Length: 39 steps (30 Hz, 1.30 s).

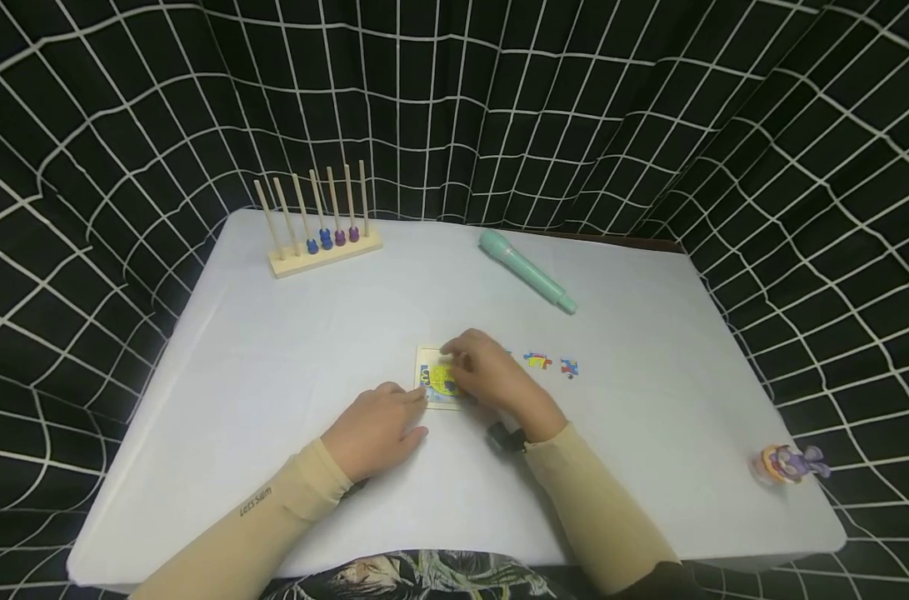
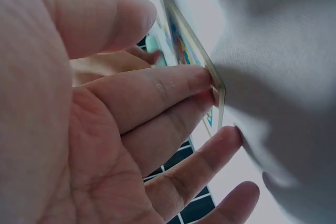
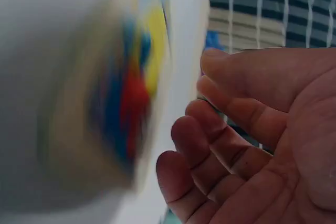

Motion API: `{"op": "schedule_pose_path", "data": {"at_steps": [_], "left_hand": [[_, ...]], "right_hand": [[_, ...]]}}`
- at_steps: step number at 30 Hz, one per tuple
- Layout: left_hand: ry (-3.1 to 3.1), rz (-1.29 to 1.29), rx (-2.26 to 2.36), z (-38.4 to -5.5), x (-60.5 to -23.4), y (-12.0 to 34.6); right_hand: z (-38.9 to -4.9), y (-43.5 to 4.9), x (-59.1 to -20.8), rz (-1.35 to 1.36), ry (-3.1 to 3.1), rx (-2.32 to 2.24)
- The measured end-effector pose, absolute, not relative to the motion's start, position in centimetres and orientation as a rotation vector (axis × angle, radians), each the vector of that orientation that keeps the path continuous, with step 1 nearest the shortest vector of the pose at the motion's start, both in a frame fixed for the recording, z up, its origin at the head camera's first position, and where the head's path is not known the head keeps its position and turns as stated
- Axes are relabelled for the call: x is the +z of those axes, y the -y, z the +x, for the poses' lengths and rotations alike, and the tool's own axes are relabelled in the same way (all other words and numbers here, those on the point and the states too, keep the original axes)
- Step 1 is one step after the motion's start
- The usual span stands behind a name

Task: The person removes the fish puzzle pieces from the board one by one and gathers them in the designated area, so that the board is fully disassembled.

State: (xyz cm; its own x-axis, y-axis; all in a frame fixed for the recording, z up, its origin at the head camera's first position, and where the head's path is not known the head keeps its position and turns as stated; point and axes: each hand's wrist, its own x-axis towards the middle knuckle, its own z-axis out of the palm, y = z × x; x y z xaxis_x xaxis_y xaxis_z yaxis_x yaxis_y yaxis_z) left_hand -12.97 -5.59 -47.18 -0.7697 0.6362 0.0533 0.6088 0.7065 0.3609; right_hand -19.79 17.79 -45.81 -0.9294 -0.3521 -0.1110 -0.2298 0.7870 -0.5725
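A small wooden jigsaw board (image 1: 427, 354) with a yellow, blue and red picture lies in front of me, partly filled with pieces. My left hand (image 1: 377, 428) rests at its left edge. In the left wrist view, the straight index and middle fingertips press on the frame's corner (image 2: 216, 80), with the other fingers spread. My right hand (image 1: 491, 377) hovers over the board's right side and hides part of it. From the right wrist, its fingers (image 3: 191, 135) look loosely bent, thumb near the index fingertip, with nothing visible between them.
Loose jigsaw pieces lie to the right, among them a yellow and red one (image 1: 537, 360) and a blue and red one (image 1: 569, 367). Farther back are a wooden peg stand with beads (image 1: 327, 258) and a teal microphone-shaped object (image 1: 529, 271). A purple-eared figurine (image 1: 787, 463) stands near the right edge.
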Motion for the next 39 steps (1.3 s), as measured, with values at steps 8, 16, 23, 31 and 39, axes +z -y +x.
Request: {"op": "schedule_pose_path", "data": {"at_steps": [8,16,23,31,39], "left_hand": [[-2.867,1.118,0.525,-12.9,-47.1,5.4],[-2.885,1.1,0.504,-13.1,-47.2,5.5],[-2.865,1.089,0.524,-13.0,-47.2,5.5],[-2.869,1.064,0.535,-13.0,-47.2,5.6],[-2.847,1.024,0.547,-12.9,-47.2,5.7]], "right_hand": [[-19.6,-14.3,-46.4,-0.496,-2.751,-0.652],[-20.2,-14.2,-46.3,-0.433,-2.658,-0.646],[-19.8,-14.2,-47.0,-0.428,-2.697,-0.757],[-19.5,-14.5,-47.2,-0.438,-2.78,-0.882],[-18.9,-19.4,-45.4,-0.249,-2.844,-1.088]]}}
